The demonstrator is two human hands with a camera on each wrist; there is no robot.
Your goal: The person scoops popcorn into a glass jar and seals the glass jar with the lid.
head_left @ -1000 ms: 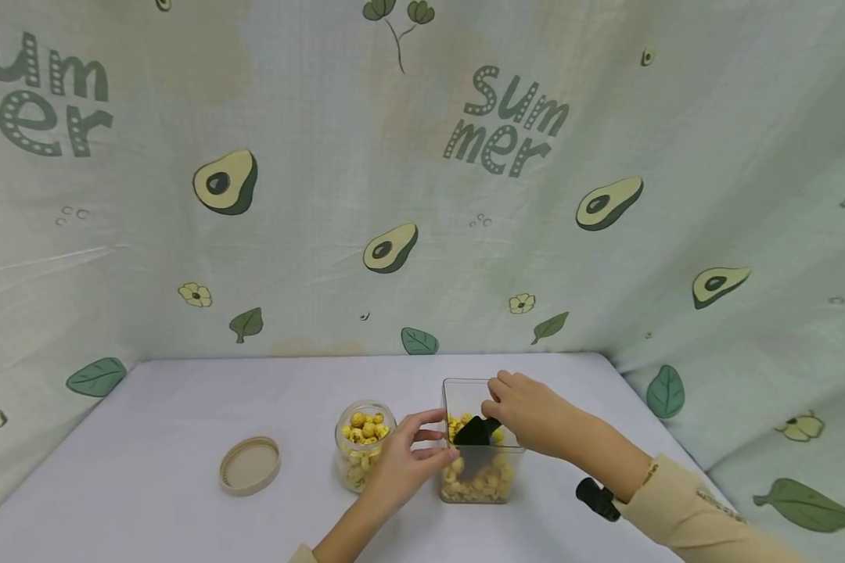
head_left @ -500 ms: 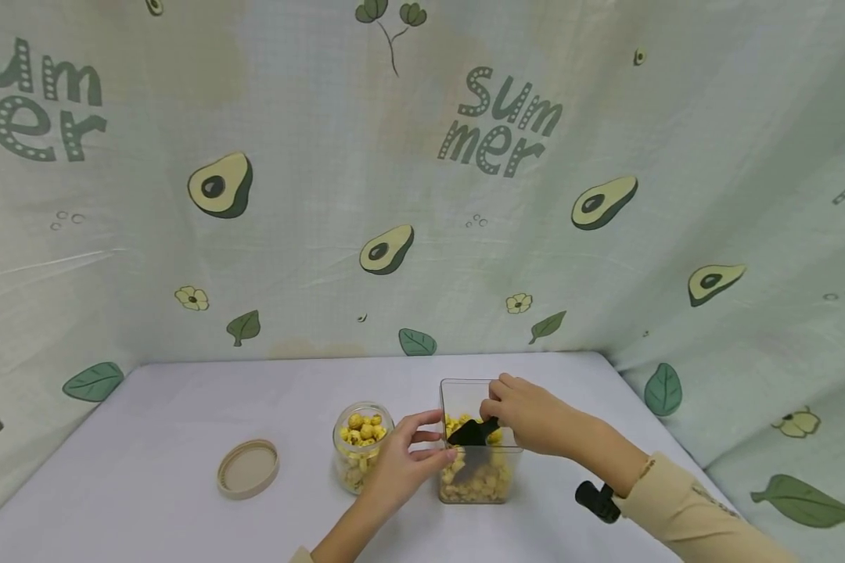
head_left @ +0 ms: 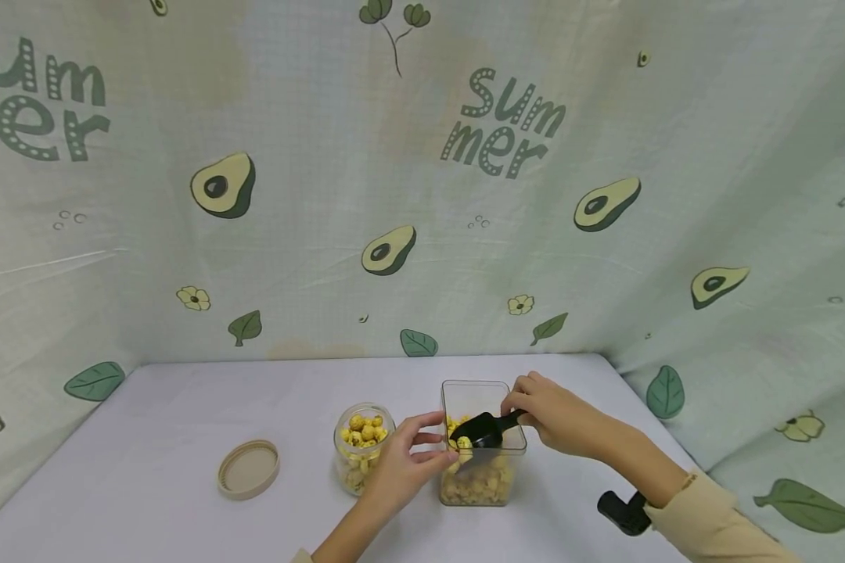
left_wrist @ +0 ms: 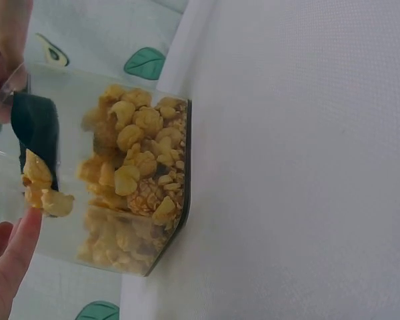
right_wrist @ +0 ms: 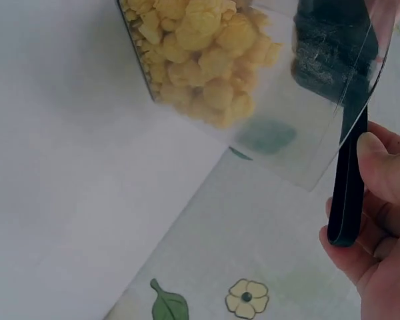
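My right hand (head_left: pixel 552 414) grips the handle of a black scoop (head_left: pixel 484 432), thumb against the handle (right_wrist: pixel 350 180) in the right wrist view. The scoop lies tilted within the top of a clear square container (head_left: pixel 475 387), its tip toward the left. A few pieces of yellow popcorn (left_wrist: pixel 43 187) ride at the scoop's tip. More popcorn (left_wrist: pixel 137 153) fills the container's lower part. My left hand (head_left: pixel 403 463) touches the container's left side with extended, spread fingers. Just behind that hand stands a round glass jar (head_left: pixel 348 461) of yellow popcorn, partly hidden by it.
A round beige lid (head_left: pixel 249 471) lies on the white-covered table (head_left: pixel 176 422), left of the jar. The printed cloth (head_left: pixel 310 195) hangs behind the table and along its sides. A black device (head_left: pixel 624 512) sits at my right wrist.
The scoop has risen out of the popcorn, now bearing a few pieces. My right hand has shifted right, past the container's rim. The left hand stays in place.
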